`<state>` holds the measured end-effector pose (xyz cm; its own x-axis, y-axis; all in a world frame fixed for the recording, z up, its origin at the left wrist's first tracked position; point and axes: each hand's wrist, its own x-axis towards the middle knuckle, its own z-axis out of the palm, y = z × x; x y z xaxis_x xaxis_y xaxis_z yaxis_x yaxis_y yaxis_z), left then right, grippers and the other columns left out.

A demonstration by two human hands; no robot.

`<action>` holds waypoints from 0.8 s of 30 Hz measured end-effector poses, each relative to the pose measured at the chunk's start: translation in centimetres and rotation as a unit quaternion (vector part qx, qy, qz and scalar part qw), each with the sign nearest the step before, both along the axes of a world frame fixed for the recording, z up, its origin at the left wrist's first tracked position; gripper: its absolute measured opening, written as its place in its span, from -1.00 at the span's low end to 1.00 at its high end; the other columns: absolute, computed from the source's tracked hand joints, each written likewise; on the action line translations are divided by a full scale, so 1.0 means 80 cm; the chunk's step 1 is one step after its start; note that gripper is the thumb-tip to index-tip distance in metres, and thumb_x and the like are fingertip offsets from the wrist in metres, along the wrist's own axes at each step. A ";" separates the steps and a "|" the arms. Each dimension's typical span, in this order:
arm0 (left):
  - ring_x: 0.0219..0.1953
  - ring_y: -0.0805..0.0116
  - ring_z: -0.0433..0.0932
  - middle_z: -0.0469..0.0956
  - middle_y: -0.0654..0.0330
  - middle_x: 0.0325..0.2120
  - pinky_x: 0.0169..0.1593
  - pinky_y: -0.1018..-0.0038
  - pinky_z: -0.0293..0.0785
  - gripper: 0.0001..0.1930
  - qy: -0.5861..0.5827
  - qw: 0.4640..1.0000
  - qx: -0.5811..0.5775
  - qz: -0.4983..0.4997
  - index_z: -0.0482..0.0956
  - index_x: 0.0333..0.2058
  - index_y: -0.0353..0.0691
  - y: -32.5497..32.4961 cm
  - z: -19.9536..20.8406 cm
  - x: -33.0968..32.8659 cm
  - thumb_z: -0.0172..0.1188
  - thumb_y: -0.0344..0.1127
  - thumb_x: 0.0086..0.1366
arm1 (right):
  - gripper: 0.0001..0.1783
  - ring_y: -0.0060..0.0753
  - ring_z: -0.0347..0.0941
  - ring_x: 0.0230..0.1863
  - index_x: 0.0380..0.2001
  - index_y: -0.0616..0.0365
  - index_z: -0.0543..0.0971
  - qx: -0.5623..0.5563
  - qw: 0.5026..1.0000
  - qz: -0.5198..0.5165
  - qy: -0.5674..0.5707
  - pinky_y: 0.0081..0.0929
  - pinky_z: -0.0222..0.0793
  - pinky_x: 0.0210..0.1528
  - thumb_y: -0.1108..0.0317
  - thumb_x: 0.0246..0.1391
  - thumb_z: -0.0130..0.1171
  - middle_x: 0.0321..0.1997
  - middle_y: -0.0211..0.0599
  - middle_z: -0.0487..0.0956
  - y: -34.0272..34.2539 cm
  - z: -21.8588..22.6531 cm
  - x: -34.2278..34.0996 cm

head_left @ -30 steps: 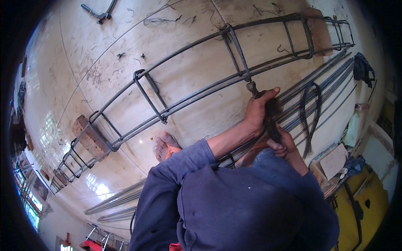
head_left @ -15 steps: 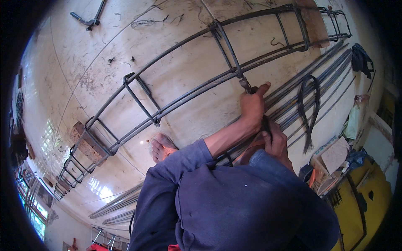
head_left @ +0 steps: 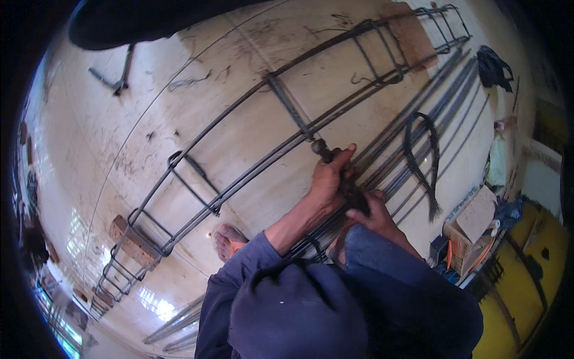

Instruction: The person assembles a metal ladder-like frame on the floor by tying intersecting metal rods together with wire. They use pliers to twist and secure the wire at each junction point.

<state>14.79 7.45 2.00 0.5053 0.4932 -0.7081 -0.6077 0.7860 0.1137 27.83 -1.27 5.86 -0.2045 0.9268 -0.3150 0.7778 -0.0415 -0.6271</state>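
A long steel rebar cage (head_left: 242, 170), with stirrups across its bars, runs diagonally over the floor. At the lower end of one stirrup, on the near bars, sits the rounded head of dark pincers (head_left: 353, 194). My left hand (head_left: 326, 186) is closed around the pincers just below their head, its thumb side toward the bars. Lower down, my right hand (head_left: 380, 216) grips the handle ends; part of its fingers is hidden. Any wire in the jaws is too small to make out.
Brick blocks (head_left: 136, 242) prop the cage. Loose rebars (head_left: 412, 131) lie to the right, with a bundle of black tie wire (head_left: 409, 149) on them. A hammer (head_left: 121, 81) lies far left. A cardboard box (head_left: 469, 236) stands right. A dark shape (head_left: 137, 27) covers the top left.
My view has shifted, so the cage appears lower and further left. The pincers have tilted and show more of their handles between my hands. A dark shape has come in at the top left.
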 end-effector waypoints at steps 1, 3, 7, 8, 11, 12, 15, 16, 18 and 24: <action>-0.59 0.47 0.18 0.16 0.36 -0.71 -0.41 0.50 0.14 -0.70 0.009 1.000 0.014 0.002 0.26 -0.62 -0.06 -0.001 -0.004 -0.002 0.18 -0.17 0.16 | -0.44 0.07 0.41 -0.20 -0.11 0.28 0.40 -0.049 0.997 -0.061 -0.004 -0.18 0.25 -0.09 0.02 -0.01 0.11 -0.26 0.09 0.49 0.009 0.018 -0.011; -0.60 0.46 0.16 0.17 0.36 -0.70 -0.40 0.49 0.16 -0.71 0.026 0.999 0.047 -0.001 0.27 -0.61 -0.06 0.002 -0.009 -0.003 0.18 -0.18 0.17 | -0.43 0.09 0.40 -0.19 -0.09 0.29 0.39 -0.044 0.995 -0.078 -0.054 -0.17 0.25 -0.10 0.02 0.00 0.11 -0.22 0.11 0.48 0.005 0.017 -0.013; -0.51 0.44 0.25 0.29 0.32 -0.60 -0.34 0.46 0.23 -0.79 0.000 1.000 -0.009 -0.007 0.36 -0.49 -0.12 -0.003 -0.018 -0.008 0.15 -0.19 0.19 | -0.49 -0.18 0.43 -0.21 -0.13 0.25 0.45 -0.293 0.905 -0.228 0.207 -0.27 0.31 -0.17 0.01 0.05 0.08 -0.33 -0.04 0.53 0.006 0.003 0.007; -0.48 0.44 0.27 0.32 0.32 -0.57 -0.33 0.46 0.25 -0.81 0.005 0.999 -0.026 -0.018 0.37 -0.46 -0.12 -0.002 -0.010 -0.013 0.14 -0.19 0.20 | -0.48 -0.25 0.43 -0.20 -0.16 0.24 0.48 -0.339 0.871 -0.258 0.244 -0.31 0.29 -0.14 -0.03 0.05 0.06 -0.34 -0.09 0.54 -0.009 -0.017 0.016; -0.40 0.47 0.34 0.37 0.30 -0.51 -0.31 0.45 0.30 -0.79 0.119 0.986 0.047 -0.111 0.39 -0.36 -0.16 -0.013 -0.010 -0.026 0.10 -0.16 0.24 | -0.41 -0.35 0.41 -0.11 -0.21 0.23 0.53 -0.450 0.816 -0.265 0.247 -0.40 0.24 -0.04 -0.15 0.04 0.03 -0.29 -0.16 0.55 -0.039 -0.071 0.036; -0.37 0.47 0.35 0.38 0.30 -0.49 -0.31 0.44 0.32 -0.78 0.172 0.969 0.094 -0.151 0.39 -0.32 -0.18 -0.017 -0.012 -0.027 0.09 -0.15 0.25 | -0.37 -0.30 0.36 -0.03 -0.15 0.23 0.49 -0.460 0.816 -0.229 0.263 -0.38 0.20 0.02 -0.17 0.02 0.05 -0.20 -0.12 0.51 -0.045 -0.078 0.037; -0.43 0.52 0.36 0.39 0.31 -0.50 -0.39 0.52 0.31 -0.73 0.333 0.912 0.180 -0.157 0.40 -0.36 -0.23 -0.015 -0.003 -0.022 0.08 -0.12 0.26 | -0.24 -0.15 0.23 0.15 0.01 0.23 0.35 -0.459 0.833 -0.122 0.285 -0.33 0.10 0.17 -0.22 -0.04 0.09 0.00 0.00 0.42 -0.018 -0.051 0.029; -0.44 0.52 0.36 0.40 0.30 -0.50 -0.40 0.53 0.31 -0.73 0.351 0.900 0.204 -0.157 0.40 -0.36 -0.24 -0.014 -0.004 -0.022 0.06 -0.11 0.27 | -0.28 -0.20 0.34 0.00 -0.06 0.25 0.40 -0.395 0.865 -0.100 0.294 -0.36 0.18 0.08 -0.19 -0.06 0.13 -0.09 -0.05 0.47 -0.002 -0.035 0.027; -0.46 0.52 0.36 0.41 0.30 -0.51 -0.42 0.54 0.31 -0.71 0.384 0.877 0.246 -0.153 0.39 -0.36 -0.26 -0.010 -0.010 -0.031 0.02 -0.10 0.30 | -0.34 -0.23 0.45 -0.12 -0.11 0.26 0.43 -0.283 0.905 -0.089 0.304 -0.39 0.26 0.00 -0.11 -0.08 0.19 -0.15 -0.09 0.50 0.023 -0.013 0.021; -0.56 0.54 0.32 0.39 0.27 -0.60 -0.49 0.60 0.26 -0.71 0.464 0.783 0.409 -0.073 0.31 -0.30 -0.27 0.026 0.052 -0.054 -0.02 -0.11 0.31 | -0.37 -0.13 0.44 -0.04 0.01 0.16 0.31 -0.144 0.920 -0.045 0.361 -0.30 0.32 0.01 0.19 -0.13 0.26 -0.07 -0.06 0.46 0.064 -0.002 0.015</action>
